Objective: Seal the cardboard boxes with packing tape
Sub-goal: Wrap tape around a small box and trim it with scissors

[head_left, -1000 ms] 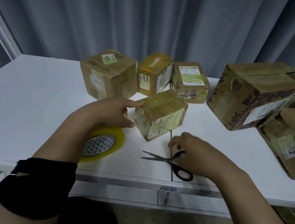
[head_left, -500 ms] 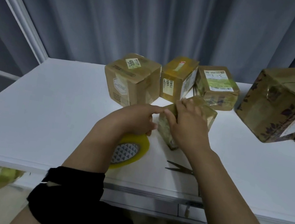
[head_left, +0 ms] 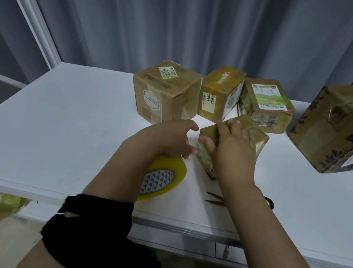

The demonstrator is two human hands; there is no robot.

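A small tape-wrapped cardboard box [head_left: 256, 139] stands tilted on the white table [head_left: 55, 127] in front of me. My right hand [head_left: 231, 147] lies flat over its top, fingers spread and thumb against the near left face. My left hand [head_left: 168, 137] sits just left of the box, fingers curled, on top of a yellow packing tape roll [head_left: 163, 178] that stands on edge under the palm. A thin clear strip seems to run from that hand to the box corner. Scissors [head_left: 213, 198] lie on the table, partly hidden by my right forearm.
Three sealed boxes stand in a row behind: a brown one [head_left: 165, 94], a narrow one [head_left: 219, 94], a labelled one [head_left: 266, 106]. A large patterned box [head_left: 344, 129] fills the right side. A grey curtain hangs behind the table. The near table edge is close to my elbows.
My right hand left the scissors on the table and moved up onto the small box. My left hand stayed on the tape roll beside the box. The view swung to the left.
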